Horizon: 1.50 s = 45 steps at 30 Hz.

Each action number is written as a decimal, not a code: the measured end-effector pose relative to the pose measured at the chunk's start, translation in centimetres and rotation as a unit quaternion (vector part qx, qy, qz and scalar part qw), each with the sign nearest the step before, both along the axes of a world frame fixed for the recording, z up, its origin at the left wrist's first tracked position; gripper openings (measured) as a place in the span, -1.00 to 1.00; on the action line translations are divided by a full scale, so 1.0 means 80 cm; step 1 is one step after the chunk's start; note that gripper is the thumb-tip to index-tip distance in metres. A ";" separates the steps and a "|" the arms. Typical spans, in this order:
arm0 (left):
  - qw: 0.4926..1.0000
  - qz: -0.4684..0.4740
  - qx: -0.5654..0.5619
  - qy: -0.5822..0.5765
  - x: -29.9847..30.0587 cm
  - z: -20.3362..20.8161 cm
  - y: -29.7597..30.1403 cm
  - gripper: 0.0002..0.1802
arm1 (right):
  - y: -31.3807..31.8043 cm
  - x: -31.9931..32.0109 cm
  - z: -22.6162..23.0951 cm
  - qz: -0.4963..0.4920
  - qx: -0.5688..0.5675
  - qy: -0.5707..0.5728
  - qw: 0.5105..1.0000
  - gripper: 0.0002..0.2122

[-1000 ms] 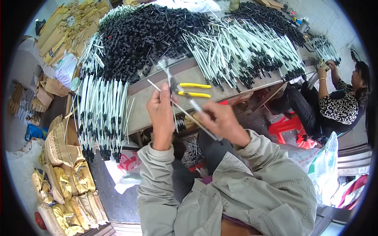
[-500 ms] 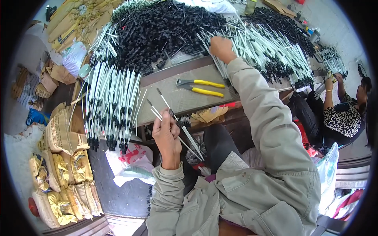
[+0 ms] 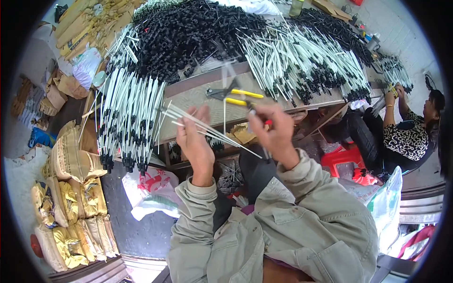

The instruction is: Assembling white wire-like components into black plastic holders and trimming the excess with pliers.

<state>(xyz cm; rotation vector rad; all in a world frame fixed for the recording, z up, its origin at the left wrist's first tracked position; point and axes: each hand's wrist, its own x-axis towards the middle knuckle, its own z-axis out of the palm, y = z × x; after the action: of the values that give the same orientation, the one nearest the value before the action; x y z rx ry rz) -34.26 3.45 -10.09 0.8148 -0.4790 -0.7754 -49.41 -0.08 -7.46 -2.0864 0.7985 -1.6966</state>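
Thin white rods (image 3: 214, 132) slant across the palm of my left hand (image 3: 194, 147), with the thumb laid over them and their ends running down toward my right hand. My right hand (image 3: 274, 128), smeared by motion, is closed on a white rod with a black end fitting (image 3: 232, 87); how many rods it holds I cannot make out. Both hands are over my lap at the bench's front edge. Just beyond them, yellow-handled pincers (image 3: 243, 101) lie on the bench, partly hidden by the blurred rod.
A large heap of black fittings (image 3: 188, 40) covers the back of the bench. White rods with black ends are piled at right (image 3: 306, 61) and hang over the edge at left (image 3: 130, 118). A red plastic stool (image 3: 342, 160) and a seated co-worker (image 3: 408, 137) are at right.
My right hand has come back from the right rod pile to beside my left hand, now with a rod in it. My left hand has turned its palm up, its rods lying flatter.
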 end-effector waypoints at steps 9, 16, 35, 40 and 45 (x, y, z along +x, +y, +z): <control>0.999 0.007 -0.027 0.031 -0.020 0.017 0.009 -0.79 | -0.123 -0.005 -0.005 0.269 -0.022 0.261 0.927 -0.83; 0.996 0.024 0.025 0.085 -0.001 0.017 0.021 -0.83 | -0.357 -0.035 0.023 -0.280 -0.146 0.562 0.764 -0.87; 0.970 -0.232 0.046 0.062 -0.047 -0.021 0.033 -0.66 | -0.287 -0.029 0.147 -0.039 -0.085 0.128 0.987 -0.79; 0.946 -0.305 0.078 0.075 -0.043 -0.039 0.026 -0.55 | -0.121 -0.022 0.195 0.205 0.041 -0.079 0.975 -0.77; 0.927 -0.351 0.040 0.124 -0.040 -0.038 0.003 -0.52 | -0.053 -0.052 0.090 0.305 0.220 -0.170 0.911 -0.74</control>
<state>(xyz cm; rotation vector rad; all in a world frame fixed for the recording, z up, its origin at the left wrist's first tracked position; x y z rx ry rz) -37.44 3.72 -13.14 0.6003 -0.5162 -1.5529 -53.58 -4.34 -0.23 -1.4611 0.3204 -1.3177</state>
